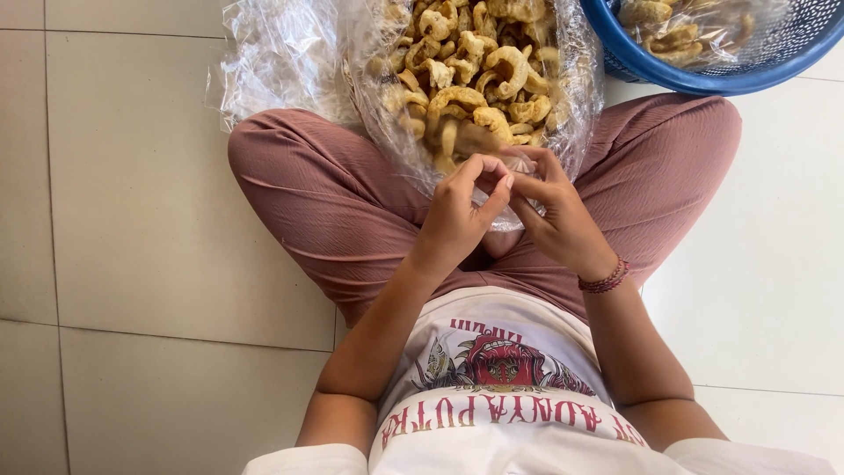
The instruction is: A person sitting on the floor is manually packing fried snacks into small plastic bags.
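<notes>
Two hands, left [457, 215] and right [558, 220], just below one clear plastic bag [527, 105], many curled fried crackers [479, 79] inside it, one blue basket [703, 75] right of the bag, one beaded bracelet [605, 280]

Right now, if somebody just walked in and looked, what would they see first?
First, the big clear plastic bag of curly golden crackers, resting between the seated person's knees at top centre. Just below it, the left hand and right hand meet, pinching the bag's edge together. A blue basket with more crackers peeks in at the top right corner.
</notes>
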